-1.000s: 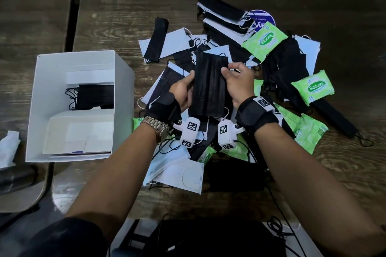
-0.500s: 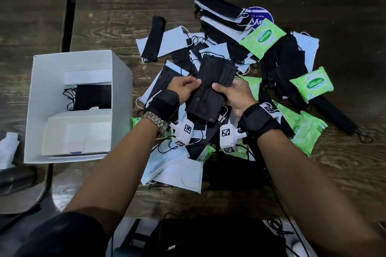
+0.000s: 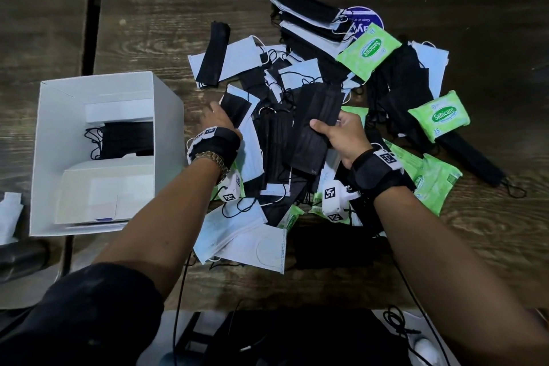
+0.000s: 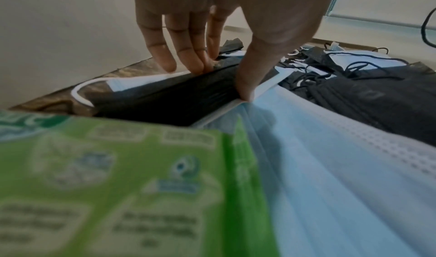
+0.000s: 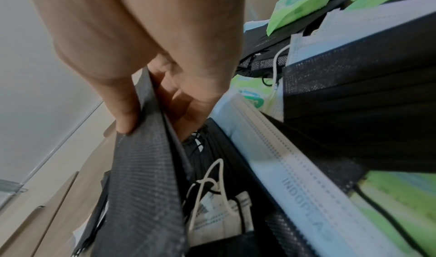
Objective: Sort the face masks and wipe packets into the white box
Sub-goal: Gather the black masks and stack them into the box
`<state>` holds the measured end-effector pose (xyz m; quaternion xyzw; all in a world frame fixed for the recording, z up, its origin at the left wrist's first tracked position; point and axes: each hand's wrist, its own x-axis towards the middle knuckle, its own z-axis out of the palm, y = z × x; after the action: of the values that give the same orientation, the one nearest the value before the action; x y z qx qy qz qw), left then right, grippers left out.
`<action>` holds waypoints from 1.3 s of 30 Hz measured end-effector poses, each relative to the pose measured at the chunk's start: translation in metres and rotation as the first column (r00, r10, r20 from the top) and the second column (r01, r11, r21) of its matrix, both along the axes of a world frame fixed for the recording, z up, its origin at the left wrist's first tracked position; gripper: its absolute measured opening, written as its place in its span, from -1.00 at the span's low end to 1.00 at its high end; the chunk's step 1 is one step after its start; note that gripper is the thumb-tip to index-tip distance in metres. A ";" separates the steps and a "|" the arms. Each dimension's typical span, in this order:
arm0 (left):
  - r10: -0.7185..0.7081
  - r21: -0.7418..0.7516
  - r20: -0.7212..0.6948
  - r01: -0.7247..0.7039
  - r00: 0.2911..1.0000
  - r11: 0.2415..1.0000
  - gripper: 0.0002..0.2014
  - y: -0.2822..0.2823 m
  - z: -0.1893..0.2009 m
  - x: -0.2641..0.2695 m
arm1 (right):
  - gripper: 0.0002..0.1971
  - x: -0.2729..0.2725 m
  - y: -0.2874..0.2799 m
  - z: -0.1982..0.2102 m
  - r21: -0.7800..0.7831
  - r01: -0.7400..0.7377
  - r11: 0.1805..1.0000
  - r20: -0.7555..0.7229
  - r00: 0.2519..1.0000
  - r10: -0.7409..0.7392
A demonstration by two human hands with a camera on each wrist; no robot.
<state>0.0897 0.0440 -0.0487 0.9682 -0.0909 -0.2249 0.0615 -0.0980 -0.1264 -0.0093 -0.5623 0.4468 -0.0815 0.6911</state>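
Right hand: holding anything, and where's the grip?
Right hand holds a black mask, thumb on top and fingers beneath, gripping its long side edge near the middle.

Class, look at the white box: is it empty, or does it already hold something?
Not empty. The white box is open-topped, and black masks with loose ear loops lie inside between white card inserts.
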 end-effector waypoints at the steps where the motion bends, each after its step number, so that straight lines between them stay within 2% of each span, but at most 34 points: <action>1: 0.003 0.012 0.000 -0.003 1.000 1.000 -0.28 0.002 -0.001 0.001 | -0.79 -0.001 0.000 0.000 0.004 0.001 1.000 0.001 1.000 -0.001; 4: 0.014 0.045 -0.022 -0.013 1.000 0.999 -0.33 0.006 -0.004 0.003 | -0.78 -0.004 0.000 0.002 -0.005 0.003 1.000 -0.005 1.000 -0.003; 9: -0.051 -0.041 -0.019 0.051 0.998 0.998 -0.70 0.014 0.002 0.008 | -0.79 -0.009 0.002 0.002 -0.015 -0.017 1.000 -0.005 1.000 0.017; 13: -0.061 -0.086 0.115 0.071 0.992 0.994 -0.74 0.015 0.020 0.006 | -0.77 -0.013 0.003 0.004 -0.001 -0.017 1.000 0.008 1.000 0.017; 15: -0.008 -0.221 0.175 0.047 0.985 0.974 -0.77 0.015 0.030 0.003 | -0.77 -0.014 0.003 0.004 0.021 -0.011 1.000 0.027 1.000 0.010; 16: 0.031 -0.340 0.168 0.028 0.985 0.940 -0.81 0.015 0.033 0.002 | -0.77 -0.014 0.003 0.004 0.033 -0.010 0.999 0.044 0.999 0.009; 18: 0.088 -0.560 0.062 -0.038 0.994 0.828 -0.86 0.014 0.036 0.001 | -0.79 -0.014 0.005 0.005 0.059 -0.020 0.998 0.088 0.996 0.015; 20: 0.140 -0.744 -0.199 -0.242 0.970 0.623 -0.76 0.009 0.038 -0.004 | -0.81 -0.013 0.007 0.011 0.113 -0.058 0.992 0.168 0.985 0.038; 21: 0.152 -0.775 -0.360 -0.386 0.920 0.500 -0.74 0.004 0.042 -0.009 | -0.79 -0.011 0.007 0.016 0.156 -0.092 0.983 0.225 0.973 0.056; 22: 0.123 -0.762 -0.498 -0.501 0.858 0.411 -0.73 0.000 0.046 -0.015 | -0.76 -0.010 0.008 0.020 0.207 -0.132 0.969 0.285 0.956 0.069; 23: 0.062 -0.732 -0.600 -0.578 0.798 0.361 -0.74 -0.004 0.051 -0.022 | -0.72 -0.009 0.008 0.025 0.261 -0.167 0.951 0.338 0.939 0.072; 25: -0.084 -0.675 -0.708 -0.637 0.701 0.374 -0.77 -0.010 0.054 -0.038 | -0.69 -0.005 0.009 0.032 0.302 -0.214 0.929 0.392 0.916 0.084; 27: -0.186 -0.650 -0.749 -0.649 0.636 0.395 -0.96 -0.013 0.052 -0.050 | -0.74 0.000 0.010 0.034 0.222 -0.223 0.949 0.349 0.927 0.136; 30: -0.244 -0.569 -0.822 -0.725 0.515 0.388 -0.45 -0.017 0.044 -0.067 | -0.81 -0.001 0.010 0.030 0.074 -0.235 0.969 0.229 0.950 0.213; 31: -0.245 -0.573 -0.819 -0.724 0.518 0.383 -0.44 -0.019 0.047 -0.074 | -0.80 -0.002 0.009 0.028 0.055 -0.233 0.971 0.207 0.954 0.217; 32: -0.238 -0.602 -0.798 -0.704 0.554 0.378 -0.54 -0.021 0.047 -0.079 | -0.80 -0.004 0.008 0.026 0.048 -0.225 0.973 0.194 0.958 0.212; 33: -0.229 -0.644 -0.761 -0.664 0.607 0.380 -0.67 -0.022 0.045 -0.082 | -0.81 -0.007 0.009 0.024 0.048 -0.214 0.976 0.185 0.962 0.202; 35: -0.205 -0.707 -0.686 -0.572 0.698 0.416 -0.73 -0.023 0.044 -0.086 | -0.83 -0.011 0.010 0.020 0.042 -0.201 0.979 0.169 0.967 0.191; 37: -0.197 -0.706 -0.676 -0.546 0.710 0.452 -0.73 -0.022 0.043 -0.090 | -0.82 -0.013 0.012 0.016 0.023 -0.176 0.984 0.138 0.975 0.171; 39: -0.200 -0.685 -0.702 -0.572 0.683 0.451 -0.74 -0.023 0.042 -0.092 | -0.80 -0.014 0.012 0.012 0.000 -0.111 0.994 0.101 0.989 0.111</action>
<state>-0.0024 0.0212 -0.0071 0.6332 -0.0427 -0.4846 0.6019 -0.1119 -0.1140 0.0029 -0.5796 0.3796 -0.0700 0.7177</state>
